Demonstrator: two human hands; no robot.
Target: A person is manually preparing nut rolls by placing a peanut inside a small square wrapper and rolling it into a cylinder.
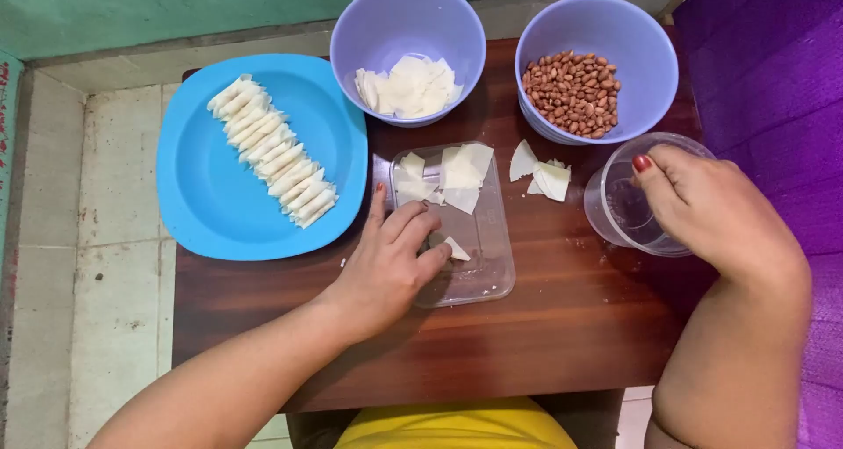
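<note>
The left hand (386, 260) lies palm down near the table's middle, forearm coming in from seven o'clock. Its fingers are loosely curled, tips pressing a small white wrapper piece (456, 248) against the clear plastic lid (479, 273); it pins rather than grips. The thumb points up along the lid's left edge toward twelve o'clock.

The right hand (711, 212) sits at three o'clock, forearm rising from five o'clock with the wrist bent inward. Its fingers fold down over the rim of a clear plastic cup (628, 212), thumb on the near side of the rim; whether the fingertips dip inside I cannot tell.

Further up the lid lie more cut white wrapper squares (463, 172), and a few folded ones (546, 177) rest on the brown wooden table (527, 344) between lid and cup.

At ten o'clock a blue plate (211, 203) carries a diagonal row of rolled wrappers (272, 150). Farthest off, at twelve o'clock, a lilac bowl (407, 19) holds stacked wrappers, and at one o'clock a second lilac bowl (615, 28) holds peanuts (571, 93).
</note>
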